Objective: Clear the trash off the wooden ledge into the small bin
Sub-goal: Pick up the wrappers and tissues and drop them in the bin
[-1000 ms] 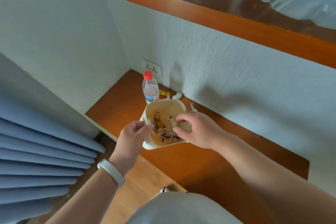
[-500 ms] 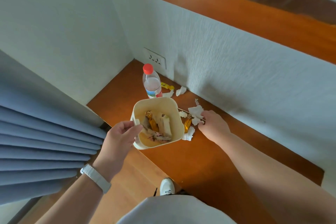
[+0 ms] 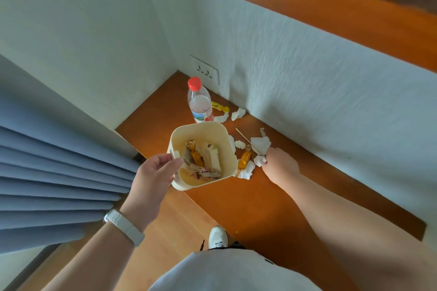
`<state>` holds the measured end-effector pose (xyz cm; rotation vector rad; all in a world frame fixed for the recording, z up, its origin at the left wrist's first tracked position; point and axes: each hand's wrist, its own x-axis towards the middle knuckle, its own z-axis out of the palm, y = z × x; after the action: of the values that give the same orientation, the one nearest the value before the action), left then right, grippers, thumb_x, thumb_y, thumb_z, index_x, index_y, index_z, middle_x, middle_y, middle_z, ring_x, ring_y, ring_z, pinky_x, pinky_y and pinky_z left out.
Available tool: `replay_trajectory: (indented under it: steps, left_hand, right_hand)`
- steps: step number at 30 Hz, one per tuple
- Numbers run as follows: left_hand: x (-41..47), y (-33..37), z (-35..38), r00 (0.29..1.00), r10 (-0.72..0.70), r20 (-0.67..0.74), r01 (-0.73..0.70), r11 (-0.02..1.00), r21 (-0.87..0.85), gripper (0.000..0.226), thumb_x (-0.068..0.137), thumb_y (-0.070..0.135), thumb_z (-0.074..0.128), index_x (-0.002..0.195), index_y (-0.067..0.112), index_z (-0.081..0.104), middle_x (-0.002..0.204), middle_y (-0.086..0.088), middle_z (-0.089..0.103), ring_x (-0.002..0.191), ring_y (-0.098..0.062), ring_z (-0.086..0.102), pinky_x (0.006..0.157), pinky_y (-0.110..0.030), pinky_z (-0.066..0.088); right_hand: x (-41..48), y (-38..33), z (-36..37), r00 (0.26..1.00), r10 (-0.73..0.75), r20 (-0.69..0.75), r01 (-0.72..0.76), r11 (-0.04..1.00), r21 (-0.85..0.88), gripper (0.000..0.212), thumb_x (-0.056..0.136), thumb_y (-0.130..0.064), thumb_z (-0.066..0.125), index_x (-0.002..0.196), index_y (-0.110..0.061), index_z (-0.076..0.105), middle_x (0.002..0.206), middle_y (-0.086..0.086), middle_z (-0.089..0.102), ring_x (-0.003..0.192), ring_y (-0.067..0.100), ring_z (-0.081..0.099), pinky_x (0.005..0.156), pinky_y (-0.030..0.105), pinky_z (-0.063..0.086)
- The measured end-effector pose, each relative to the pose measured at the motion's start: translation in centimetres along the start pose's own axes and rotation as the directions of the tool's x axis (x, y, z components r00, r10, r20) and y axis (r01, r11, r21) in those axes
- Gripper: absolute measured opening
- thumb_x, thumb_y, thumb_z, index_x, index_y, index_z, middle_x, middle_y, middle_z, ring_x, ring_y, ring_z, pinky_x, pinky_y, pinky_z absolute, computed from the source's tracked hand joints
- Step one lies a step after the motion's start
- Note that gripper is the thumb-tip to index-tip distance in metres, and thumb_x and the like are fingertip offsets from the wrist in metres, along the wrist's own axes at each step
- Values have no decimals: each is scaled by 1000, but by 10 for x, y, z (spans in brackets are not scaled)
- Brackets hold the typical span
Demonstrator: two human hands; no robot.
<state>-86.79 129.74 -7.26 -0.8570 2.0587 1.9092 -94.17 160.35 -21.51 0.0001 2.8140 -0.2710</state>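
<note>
My left hand (image 3: 153,177) grips the near-left rim of the small cream bin (image 3: 201,126), held over the front edge of the wooden ledge (image 3: 260,201). Wrappers and paper lie inside the bin. Right of it, on the ledge, are torn white paper scraps (image 3: 261,143), an amber candy wrapper (image 3: 244,159) and a thin wooden skewer (image 3: 243,137). My right hand (image 3: 281,165) rests on the ledge with its fingertips pinched on a white paper scrap (image 3: 258,161). Behind the bin lie more scraps (image 3: 237,113) and a yellow wrapper (image 3: 220,106).
A clear bottle with a red cap (image 3: 199,103) stands upright in the ledge's corner, just behind the bin. A wall socket (image 3: 204,72) sits above it. Blue curtain folds (image 3: 59,172) hang at the left. My shoe (image 3: 218,236) shows on the floor below.
My right hand left the bin's opening and went down to the scraps on the ledge at the right. The bin stays in my left hand and has shifted slightly left.
</note>
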Motion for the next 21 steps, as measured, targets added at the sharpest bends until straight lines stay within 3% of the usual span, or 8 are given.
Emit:
replay_trajectory:
  steps: [4,11,16,18,21]
  left_hand:
    - [-2,1,3,999,23,21,-23,1000,-14,17,97,25,71,110,14,71,92,-3,83,83,-10,80,59,-14,58]
    - [-5,1,6,997,54,53,-55,999,3,17,96,27,72,108,14,72,96,-9,83,90,-21,79,75,-28,55]
    - [-9,-2,9,994,72,87,-76,996,36,18,96,28,72,107,15,72,96,-7,82,93,-22,78,75,-28,55]
    - [-10,-3,10,992,73,103,-79,996,47,18,96,30,72,107,15,72,97,-6,82,93,-22,78,74,-27,56]
    - [-10,-3,9,991,64,122,-70,997,46,17,96,31,72,107,17,72,92,-2,83,90,-18,80,69,-22,56]
  right_hand:
    - [-14,2,-4,997,75,18,-76,996,38,21,97,-32,51,110,-17,59,87,-4,54,80,15,58,64,28,49]
    - [-45,-8,-40,991,117,-66,-101,973,209,7,96,-27,55,96,-21,58,84,-4,59,71,10,57,62,26,52]
    - [-67,-33,-84,967,63,-245,52,899,435,5,94,-26,61,90,-22,59,86,-15,59,67,0,53,54,19,41]
    - [-76,-48,-98,951,4,-308,138,889,437,5,92,-26,62,89,-23,59,85,-21,54,67,-3,50,55,20,40]
    - [-89,-68,-112,926,-142,-351,277,885,375,6,91,-25,61,88,-23,58,82,-17,54,70,5,53,59,28,49]
